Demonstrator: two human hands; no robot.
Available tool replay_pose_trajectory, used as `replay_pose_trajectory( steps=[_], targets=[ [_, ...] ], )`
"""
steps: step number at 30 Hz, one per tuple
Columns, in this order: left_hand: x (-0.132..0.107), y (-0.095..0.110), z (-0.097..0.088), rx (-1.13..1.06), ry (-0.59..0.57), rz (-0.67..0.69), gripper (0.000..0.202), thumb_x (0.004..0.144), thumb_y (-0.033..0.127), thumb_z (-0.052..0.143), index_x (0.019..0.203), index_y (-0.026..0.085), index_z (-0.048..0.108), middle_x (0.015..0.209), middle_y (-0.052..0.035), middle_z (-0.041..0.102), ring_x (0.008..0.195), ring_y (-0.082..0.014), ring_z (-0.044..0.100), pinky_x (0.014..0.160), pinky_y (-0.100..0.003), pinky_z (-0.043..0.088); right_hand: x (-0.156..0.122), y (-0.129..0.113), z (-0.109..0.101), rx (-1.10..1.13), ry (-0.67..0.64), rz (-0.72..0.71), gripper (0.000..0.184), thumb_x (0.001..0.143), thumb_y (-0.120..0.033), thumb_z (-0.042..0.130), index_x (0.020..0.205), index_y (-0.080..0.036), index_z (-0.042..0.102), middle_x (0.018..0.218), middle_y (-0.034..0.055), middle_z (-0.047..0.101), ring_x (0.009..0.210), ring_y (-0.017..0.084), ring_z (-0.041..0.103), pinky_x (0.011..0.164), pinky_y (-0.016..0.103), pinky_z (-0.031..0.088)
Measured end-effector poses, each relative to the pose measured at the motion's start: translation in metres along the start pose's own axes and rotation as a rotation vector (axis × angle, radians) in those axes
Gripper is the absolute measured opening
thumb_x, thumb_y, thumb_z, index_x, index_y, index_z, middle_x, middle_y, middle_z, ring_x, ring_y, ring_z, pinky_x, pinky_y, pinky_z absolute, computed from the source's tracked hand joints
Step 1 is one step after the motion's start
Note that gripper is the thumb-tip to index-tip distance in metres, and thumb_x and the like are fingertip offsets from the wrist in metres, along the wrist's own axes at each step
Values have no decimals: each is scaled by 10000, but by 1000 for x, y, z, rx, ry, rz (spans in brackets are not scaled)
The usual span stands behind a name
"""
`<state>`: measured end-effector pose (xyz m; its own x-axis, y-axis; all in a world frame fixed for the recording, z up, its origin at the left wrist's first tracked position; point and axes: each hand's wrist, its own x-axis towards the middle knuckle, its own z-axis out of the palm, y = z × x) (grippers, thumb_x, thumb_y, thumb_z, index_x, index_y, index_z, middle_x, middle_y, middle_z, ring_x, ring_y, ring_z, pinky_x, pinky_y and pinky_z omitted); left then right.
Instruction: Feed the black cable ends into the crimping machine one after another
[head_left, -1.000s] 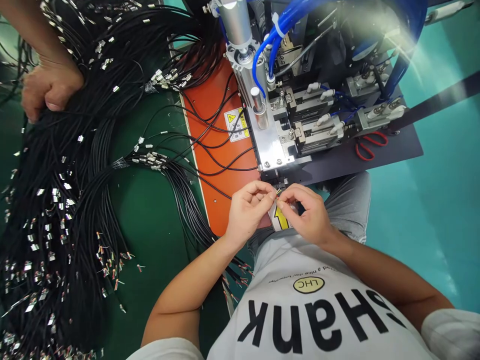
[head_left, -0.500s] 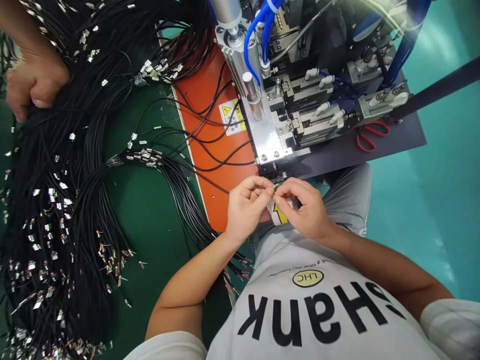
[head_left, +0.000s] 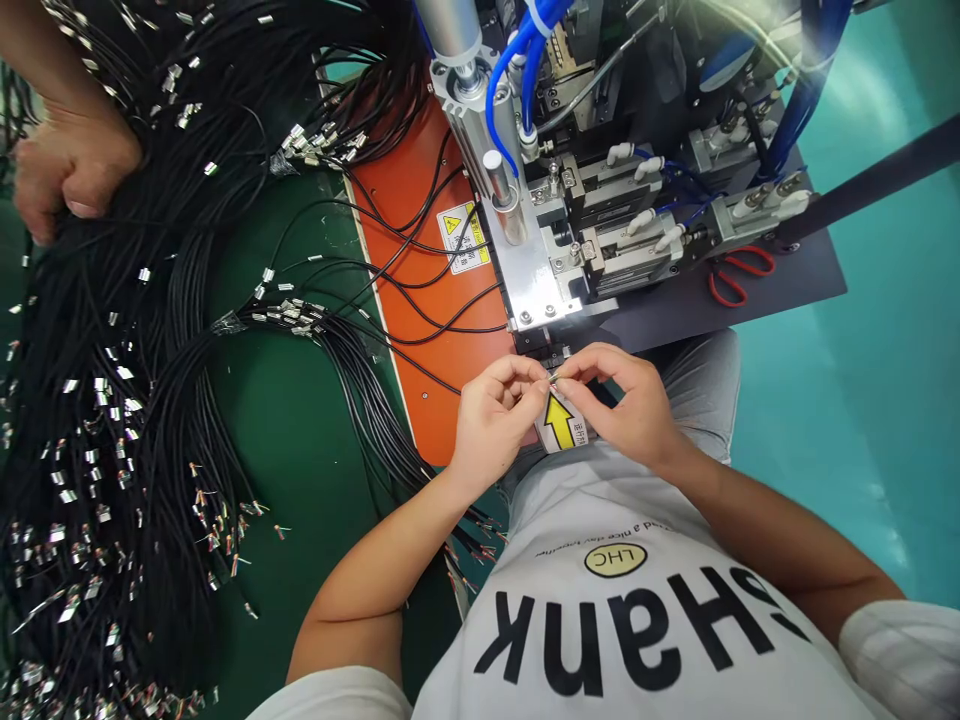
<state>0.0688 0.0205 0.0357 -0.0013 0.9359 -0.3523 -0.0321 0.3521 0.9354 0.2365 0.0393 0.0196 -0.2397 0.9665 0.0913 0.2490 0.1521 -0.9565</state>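
My left hand (head_left: 499, 415) and my right hand (head_left: 626, 405) meet at the front edge of the machine, both in a pinch. Between their fingertips are thin wires (head_left: 553, 381) at a cable end, small and partly hidden by the fingers. A black cable (head_left: 424, 362) crosses the orange plate (head_left: 425, 420) and goes out of sight behind my left hand. Just beneath the fingers shows a white label with a yellow arrow (head_left: 560, 424). Right beyond the hands stands the machine's metal block (head_left: 536, 290), with a few black cables leading into its left side.
Bundles of black cables (head_left: 82, 330) with metal connectors spread over the green table (head_left: 300, 480). A tied bundle (head_left: 360, 370) curves down beside my left forearm. Another person's hand (head_left: 79, 165) rests on cables at the upper left. Red-handled scissors (head_left: 741, 275) lie at the machine's right.
My right hand has shifted slightly right, its fingers straighter, and more of the yellow arrow label shows. My left hand stays nearly in place, still pinching. The other person's hand has hardly moved.
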Motion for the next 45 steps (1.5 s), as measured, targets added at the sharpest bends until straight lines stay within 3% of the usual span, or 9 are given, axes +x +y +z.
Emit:
replay_pose_trajectory(
  steps=[23,34,37,45],
  targets=[
    [0,3,-2,-100,-15,-48,204,809,332,759,813,157,654,720,17,572,547,-49,461,523,-171,419,0,2,11,46,64,-29,74,862,-153,653,834,-222,658,804,-2,670,722,145,614,689,300,515],
    [0,3,-3,-121,-30,-55,177,819,303,754,828,158,652,719,21,573,544,-40,444,526,-158,412,-7,1,14,170,25,156,45,870,-189,648,830,-208,648,778,-6,653,706,141,596,684,295,503],
    [0,3,-3,-103,-32,-53,183,821,310,750,829,156,653,734,13,581,566,-50,464,541,-166,425,-3,-1,6,118,-26,109,50,868,-170,644,846,-212,659,813,0,667,736,146,608,701,300,508],
    [0,1,-3,-79,-26,-31,182,812,319,751,832,160,665,758,7,589,606,-64,482,570,-173,426,5,-8,-3,-53,7,-31,63,852,-164,656,849,-227,658,817,10,648,714,157,597,695,327,505]
  ],
)
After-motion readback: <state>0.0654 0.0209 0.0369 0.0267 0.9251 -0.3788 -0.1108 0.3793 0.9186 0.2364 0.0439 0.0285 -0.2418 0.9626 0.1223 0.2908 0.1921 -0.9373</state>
